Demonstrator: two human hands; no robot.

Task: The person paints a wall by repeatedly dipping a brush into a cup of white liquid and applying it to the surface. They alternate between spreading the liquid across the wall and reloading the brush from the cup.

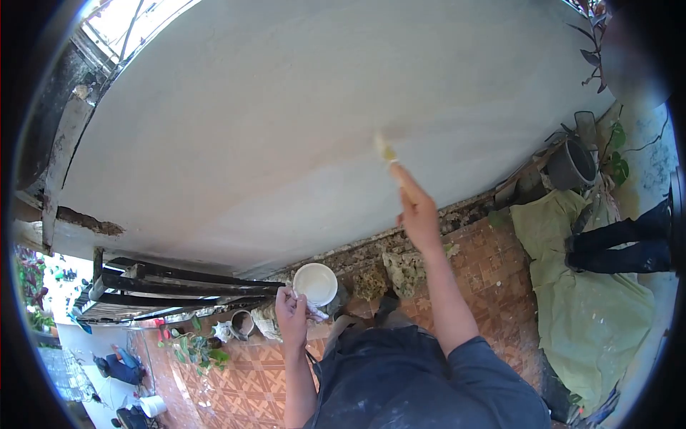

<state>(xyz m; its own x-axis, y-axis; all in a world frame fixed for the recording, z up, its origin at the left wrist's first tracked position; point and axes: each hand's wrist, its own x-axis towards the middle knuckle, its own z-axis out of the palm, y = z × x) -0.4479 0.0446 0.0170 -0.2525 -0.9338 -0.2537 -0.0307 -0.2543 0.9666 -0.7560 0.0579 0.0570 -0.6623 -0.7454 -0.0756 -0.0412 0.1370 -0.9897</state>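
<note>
My right hand (420, 214) is closed around the handle of a paintbrush (386, 150). The brush's pale bristles are at the surface of a broad whitish wall (250, 107); whether they touch it is hard to tell. A slightly darker band runs across the wall by the brush. Lower down, my left hand (291, 306) is closed at the edge of a round white paint container (315, 266) with pale contents. Something whitish, perhaps a cloth, shows beside those fingers.
Dark metal bars (186, 286) stand left of my left hand. Rough stones (404, 274) lie at the wall's foot on the tiled floor (243, 375). A green sheet (586, 307) covers floor at right, where a person's legs (622, 239) show. Another person (123, 366) is at lower left.
</note>
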